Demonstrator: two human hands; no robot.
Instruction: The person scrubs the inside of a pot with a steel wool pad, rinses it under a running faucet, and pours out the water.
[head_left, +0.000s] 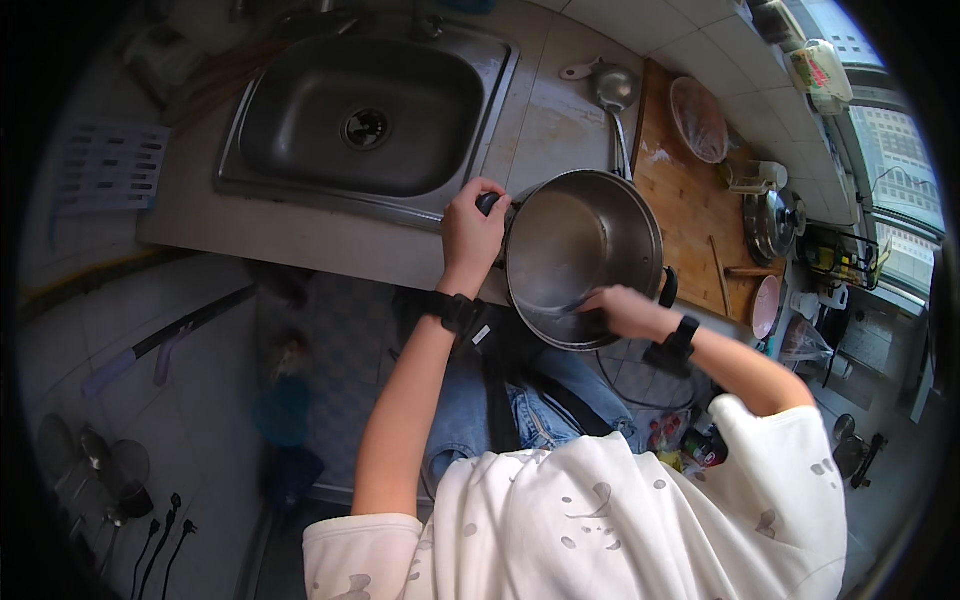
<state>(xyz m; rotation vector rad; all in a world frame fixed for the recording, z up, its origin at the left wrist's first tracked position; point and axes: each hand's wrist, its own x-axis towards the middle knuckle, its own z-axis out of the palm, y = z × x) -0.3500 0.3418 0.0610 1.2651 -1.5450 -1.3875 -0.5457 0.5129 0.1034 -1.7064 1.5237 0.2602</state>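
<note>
A deep stainless steel pot (574, 232) stands tilted at the counter's front edge, right of the sink, its open mouth towards me. My left hand (474, 225) is closed round the black side handle at its left. Inside the pot, near the lower wall, is my right hand (626, 311), slightly blurred, with a dark, thin thing at its fingertips that I cannot make out. The pot's other black handle (669, 287) sticks out at the right, above my right wrist. Black bands are on both wrists.
The steel sink (360, 116) lies at the left. A metal ladle (616, 94) rests behind the pot. On the wooden board (675, 217) are a covered bowl (699, 120), a glass jar (757, 176), a lidded pan (769, 225), a chopstick-like stick (720, 274) and a pink bowl (765, 307).
</note>
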